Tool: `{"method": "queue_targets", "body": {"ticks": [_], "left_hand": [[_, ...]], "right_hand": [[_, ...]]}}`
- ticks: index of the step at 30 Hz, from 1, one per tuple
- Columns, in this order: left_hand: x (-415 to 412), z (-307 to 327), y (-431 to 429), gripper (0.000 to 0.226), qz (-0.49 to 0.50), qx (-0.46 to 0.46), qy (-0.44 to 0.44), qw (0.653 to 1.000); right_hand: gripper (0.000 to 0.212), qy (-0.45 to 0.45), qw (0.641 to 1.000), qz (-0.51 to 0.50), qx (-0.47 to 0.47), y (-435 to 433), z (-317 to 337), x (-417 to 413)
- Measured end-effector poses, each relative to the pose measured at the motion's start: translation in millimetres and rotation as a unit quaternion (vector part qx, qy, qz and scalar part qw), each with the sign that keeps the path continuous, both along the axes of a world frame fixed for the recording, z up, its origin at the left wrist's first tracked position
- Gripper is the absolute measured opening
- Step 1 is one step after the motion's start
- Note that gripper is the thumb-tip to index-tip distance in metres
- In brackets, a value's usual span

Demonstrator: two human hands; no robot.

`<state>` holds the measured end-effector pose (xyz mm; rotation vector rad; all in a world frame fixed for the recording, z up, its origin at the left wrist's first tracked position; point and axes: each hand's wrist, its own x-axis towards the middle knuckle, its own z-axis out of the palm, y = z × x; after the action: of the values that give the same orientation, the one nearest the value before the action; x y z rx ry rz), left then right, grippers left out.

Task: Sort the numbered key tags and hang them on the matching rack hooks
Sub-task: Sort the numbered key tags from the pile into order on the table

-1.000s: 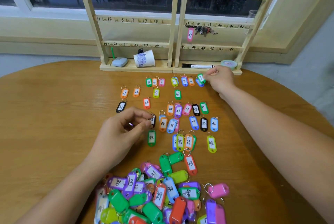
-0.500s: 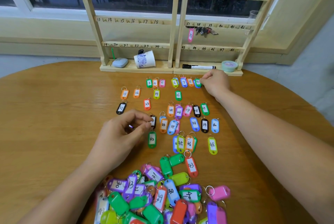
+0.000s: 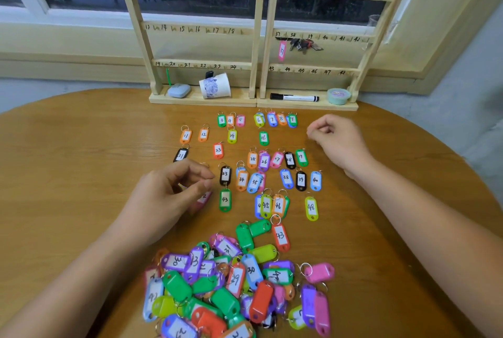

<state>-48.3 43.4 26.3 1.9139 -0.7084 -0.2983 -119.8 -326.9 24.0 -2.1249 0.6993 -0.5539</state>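
Head view: right hand (image 3: 337,141) has left green tag 9 (image 3: 292,119).

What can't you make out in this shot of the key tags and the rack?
Head view only.
- Pink tag at the left hand: number covered by the fingers and blurred; grip unclear.
- Blue tag: second digit covered by the 45 tag.
- Rack: rows above 7-12 and 31-36 cut by the top edge.
- Pile: nearest tags cut by the bottom edge; several lie face down.
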Motion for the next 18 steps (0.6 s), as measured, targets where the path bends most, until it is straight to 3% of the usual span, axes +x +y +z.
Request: {"method": "queue_targets", "body": {"ticks": [8, 18], "left_hand": [[-18.6, -2.7, 37.9, 0.01, -0.037, 0.113, -0.058, 0.991], [-43.3, -4.6, 24.6, 0.019, -0.097, 0.124, -0.13, 0.979]], "right_hand": [[0.015, 0.035, 0.99, 0.139, 0.008, 62.9, -4.9, -87.9], [0.014, 0.139, 0.95, 0.269, -0.071, 94.0, 2.3, -172.0]]}}
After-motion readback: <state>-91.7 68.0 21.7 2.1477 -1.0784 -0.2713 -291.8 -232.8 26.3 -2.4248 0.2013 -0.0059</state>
